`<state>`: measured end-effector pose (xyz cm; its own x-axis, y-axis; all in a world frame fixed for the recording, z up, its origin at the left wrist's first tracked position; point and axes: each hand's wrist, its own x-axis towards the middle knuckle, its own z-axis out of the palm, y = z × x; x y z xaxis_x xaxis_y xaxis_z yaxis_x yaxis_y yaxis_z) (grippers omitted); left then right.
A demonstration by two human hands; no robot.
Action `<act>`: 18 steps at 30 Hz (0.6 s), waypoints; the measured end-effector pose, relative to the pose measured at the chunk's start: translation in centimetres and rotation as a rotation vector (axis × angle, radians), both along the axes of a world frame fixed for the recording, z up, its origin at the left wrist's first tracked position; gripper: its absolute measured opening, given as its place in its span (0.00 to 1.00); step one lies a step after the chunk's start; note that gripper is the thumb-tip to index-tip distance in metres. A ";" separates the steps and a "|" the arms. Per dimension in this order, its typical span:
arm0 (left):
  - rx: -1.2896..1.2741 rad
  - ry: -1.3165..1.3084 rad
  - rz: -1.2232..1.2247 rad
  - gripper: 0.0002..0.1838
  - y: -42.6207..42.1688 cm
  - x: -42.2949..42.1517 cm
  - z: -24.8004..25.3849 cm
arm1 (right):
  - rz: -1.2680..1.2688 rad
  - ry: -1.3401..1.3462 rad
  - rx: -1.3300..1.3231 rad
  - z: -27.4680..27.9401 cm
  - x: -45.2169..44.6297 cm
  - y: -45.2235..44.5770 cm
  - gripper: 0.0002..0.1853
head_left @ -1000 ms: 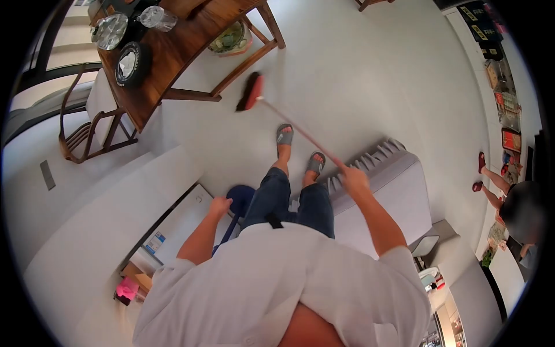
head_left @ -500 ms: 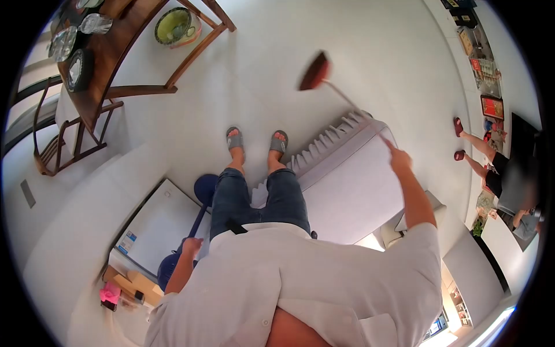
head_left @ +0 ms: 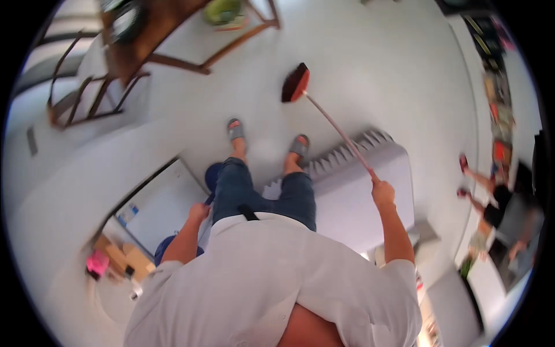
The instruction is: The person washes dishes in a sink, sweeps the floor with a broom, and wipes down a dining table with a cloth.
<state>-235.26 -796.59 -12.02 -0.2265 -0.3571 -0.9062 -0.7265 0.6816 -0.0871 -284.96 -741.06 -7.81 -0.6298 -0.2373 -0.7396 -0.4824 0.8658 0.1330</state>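
My right hand point(head_left: 383, 192) is wrapped round the upper end of a broom's pinkish handle. The broom point(head_left: 296, 82) has a red head with dark bristles, which is over the pale floor ahead of my feet. On the other side, my left hand point(head_left: 200, 212) is low beside my thigh with its fingers curled. It overlaps the dark-blue pole of a stand with a round base point(head_left: 213, 175), and whether it touches the pole cannot be made out. A larger blue part point(head_left: 169, 250) of that stand shows behind my left forearm.
A grey sofa-like seat point(head_left: 352, 205) with a fringed edge lies to my right. A wooden table point(head_left: 155, 26) and chair point(head_left: 87, 107) stand front left, with a green bowl point(head_left: 222, 10) beyond. A white appliance point(head_left: 159, 199) is at my left. Another person point(head_left: 509, 214) is far right.
The broom head has swung left and slightly nearer, and my right hand has come lower and inward. My left hand has moved forward along my thigh. The whole view has shifted.
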 end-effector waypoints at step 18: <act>-0.107 0.245 0.455 0.18 -41.9 -4.7 -3.8 | -0.112 -0.019 0.045 20.1 13.6 -33.1 0.23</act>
<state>-239.92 -838.52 -15.79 -0.2275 -0.5563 -0.7992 -0.9547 0.2889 0.0706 -271.37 -774.15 12.24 -0.6364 -0.1330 -0.7598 -0.3860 0.9077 0.1645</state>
